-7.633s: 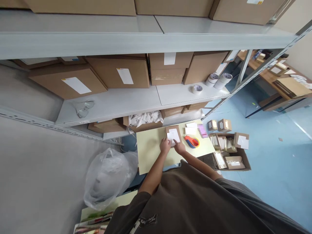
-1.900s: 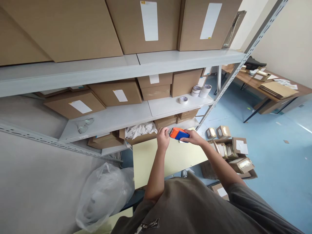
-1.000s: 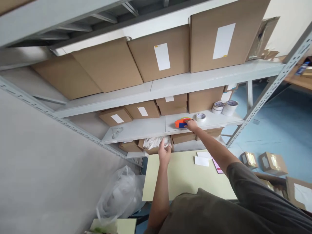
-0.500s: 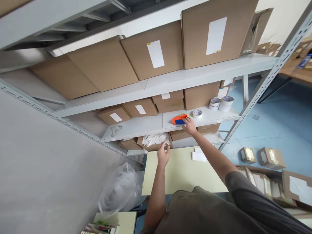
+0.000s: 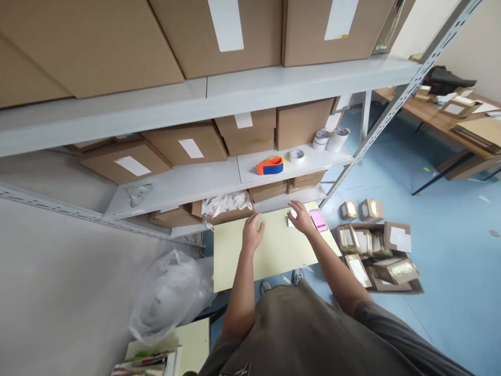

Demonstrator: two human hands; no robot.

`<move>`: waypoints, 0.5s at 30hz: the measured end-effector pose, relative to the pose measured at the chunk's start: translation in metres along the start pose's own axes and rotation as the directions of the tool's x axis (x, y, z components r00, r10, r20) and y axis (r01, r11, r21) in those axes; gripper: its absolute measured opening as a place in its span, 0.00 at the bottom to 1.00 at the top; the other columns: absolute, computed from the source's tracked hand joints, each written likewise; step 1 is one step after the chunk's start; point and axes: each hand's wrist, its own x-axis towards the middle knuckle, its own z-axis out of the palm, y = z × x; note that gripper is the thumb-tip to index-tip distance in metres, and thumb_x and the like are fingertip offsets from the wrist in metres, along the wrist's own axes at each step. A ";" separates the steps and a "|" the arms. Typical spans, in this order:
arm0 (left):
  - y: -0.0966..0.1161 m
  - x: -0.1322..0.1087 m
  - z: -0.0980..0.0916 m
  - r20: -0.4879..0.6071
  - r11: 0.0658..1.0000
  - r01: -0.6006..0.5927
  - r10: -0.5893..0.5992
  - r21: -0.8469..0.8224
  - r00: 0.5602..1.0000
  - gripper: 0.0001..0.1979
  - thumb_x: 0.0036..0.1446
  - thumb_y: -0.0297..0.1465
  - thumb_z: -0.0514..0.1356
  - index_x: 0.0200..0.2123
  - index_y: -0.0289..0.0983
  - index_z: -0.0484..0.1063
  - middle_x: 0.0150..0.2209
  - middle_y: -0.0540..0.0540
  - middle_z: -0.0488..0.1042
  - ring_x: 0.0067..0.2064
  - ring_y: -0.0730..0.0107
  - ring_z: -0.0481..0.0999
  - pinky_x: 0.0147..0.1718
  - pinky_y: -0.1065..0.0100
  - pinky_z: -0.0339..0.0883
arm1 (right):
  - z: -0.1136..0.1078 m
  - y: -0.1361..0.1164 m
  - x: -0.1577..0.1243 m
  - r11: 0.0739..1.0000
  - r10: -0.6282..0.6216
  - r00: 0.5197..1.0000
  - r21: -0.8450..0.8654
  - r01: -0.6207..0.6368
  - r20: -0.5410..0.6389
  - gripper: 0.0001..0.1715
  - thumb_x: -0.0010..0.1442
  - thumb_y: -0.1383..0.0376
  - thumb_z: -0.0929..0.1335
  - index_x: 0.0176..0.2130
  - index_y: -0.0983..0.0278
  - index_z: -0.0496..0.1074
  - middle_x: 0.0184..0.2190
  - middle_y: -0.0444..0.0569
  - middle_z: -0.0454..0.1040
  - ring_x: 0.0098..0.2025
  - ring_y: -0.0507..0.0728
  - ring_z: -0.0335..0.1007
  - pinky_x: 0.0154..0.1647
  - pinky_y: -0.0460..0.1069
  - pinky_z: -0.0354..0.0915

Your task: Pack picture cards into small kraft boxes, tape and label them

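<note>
An orange and blue tape dispenser (image 5: pixel 270 165) lies on the grey shelf (image 5: pixel 219 180), beside a roll of tape (image 5: pixel 296 154). Both my hands hover over the pale yellow table (image 5: pixel 235 261). My left hand (image 5: pixel 252 233) is open with fingers loosely spread, holding nothing. My right hand (image 5: pixel 300 216) is open too, just over white paper (image 5: pixel 291 215) near the table's far edge. A pink card (image 5: pixel 318 220) lies to the right of that hand.
Brown cartons fill the shelves above. Larger tape rolls (image 5: pixel 331 139) stand at the shelf's right end. An open carton of small boxes (image 5: pixel 376 253) sits on the blue floor at right. A clear plastic bag (image 5: pixel 168 292) lies at left. A wooden desk (image 5: pixel 450 120) stands far right.
My right hand let go of the tape dispenser on the shelf and came down to the table. My left hand dropped from the lower shelf to above the table. The view tilted downward.
</note>
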 end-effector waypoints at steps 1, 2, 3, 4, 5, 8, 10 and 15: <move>-0.006 -0.004 -0.001 0.013 1.000 -0.008 0.008 -0.003 1.000 0.19 0.64 0.33 0.65 0.57 0.42 0.80 0.60 0.38 0.78 0.65 0.50 0.74 0.70 0.49 0.64 | 0.003 0.001 -0.010 1.000 0.019 1.000 -0.005 -0.019 0.000 0.28 0.71 0.60 0.65 0.67 0.62 0.72 0.69 0.60 0.70 0.73 0.69 0.59 0.74 0.66 0.61; -0.012 -0.008 -0.002 0.024 1.000 -0.014 0.014 -0.006 1.000 0.19 0.64 0.33 0.65 0.58 0.42 0.80 0.60 0.39 0.78 0.65 0.50 0.74 0.70 0.49 0.64 | 0.006 0.002 -0.019 0.999 0.037 0.999 -0.009 -0.037 -0.003 0.28 0.71 0.60 0.65 0.67 0.62 0.72 0.69 0.60 0.70 0.73 0.69 0.60 0.74 0.67 0.60; -0.018 -0.011 -0.003 0.036 1.000 -0.016 0.016 -0.007 0.999 0.19 0.65 0.33 0.65 0.58 0.42 0.80 0.61 0.39 0.78 0.65 0.51 0.74 0.70 0.49 0.65 | 0.009 0.004 -0.027 0.999 0.053 0.999 -0.011 -0.053 -0.007 0.28 0.71 0.60 0.65 0.67 0.62 0.73 0.68 0.60 0.70 0.73 0.69 0.60 0.74 0.67 0.61; -0.024 -0.013 -0.003 0.049 1.000 -0.016 0.016 -0.001 0.999 0.19 0.65 0.33 0.65 0.58 0.43 0.80 0.61 0.39 0.78 0.65 0.52 0.74 0.70 0.49 0.65 | 0.012 0.006 -0.035 0.998 0.065 0.998 -0.010 -0.065 -0.013 0.28 0.71 0.61 0.66 0.66 0.61 0.73 0.68 0.60 0.71 0.72 0.69 0.60 0.73 0.68 0.61; -0.029 -0.015 -0.004 0.066 1.000 -0.013 0.013 0.010 0.998 0.19 0.66 0.33 0.64 0.59 0.43 0.79 0.61 0.40 0.78 0.65 0.52 0.74 0.69 0.50 0.65 | 0.015 0.008 -0.042 0.997 0.071 0.997 -0.007 -0.071 -0.022 0.27 0.71 0.61 0.66 0.66 0.61 0.73 0.68 0.60 0.71 0.72 0.70 0.61 0.73 0.68 0.62; -0.042 -0.018 -0.002 0.119 0.998 -0.008 0.001 0.062 0.993 0.19 0.67 0.33 0.62 0.60 0.43 0.78 0.62 0.41 0.78 0.66 0.53 0.74 0.69 0.50 0.67 | 0.021 0.015 -0.058 0.998 0.065 0.995 0.007 -0.065 -0.070 0.27 0.70 0.60 0.67 0.65 0.60 0.74 0.67 0.59 0.72 0.71 0.70 0.62 0.71 0.70 0.64; -0.046 -0.017 0.001 0.141 0.996 -0.014 0.001 0.090 0.990 0.19 0.68 0.33 0.61 0.61 0.43 0.78 0.62 0.41 0.78 0.66 0.54 0.74 0.69 0.50 0.67 | 0.022 0.019 -0.065 0.998 0.058 0.993 0.006 -0.058 -0.098 0.26 0.70 0.60 0.67 0.64 0.60 0.75 0.66 0.59 0.73 0.71 0.70 0.63 0.70 0.70 0.65; -0.054 -0.012 0.022 0.178 0.997 -0.015 0.001 0.076 0.984 0.21 0.67 0.33 0.62 0.62 0.44 0.77 0.64 0.42 0.76 0.67 0.54 0.73 0.68 0.52 0.68 | 0.021 0.043 -0.069 0.993 0.114 0.993 -0.040 -0.115 -0.038 0.31 0.67 0.60 0.70 0.66 0.61 0.74 0.68 0.59 0.71 0.72 0.71 0.62 0.71 0.69 0.64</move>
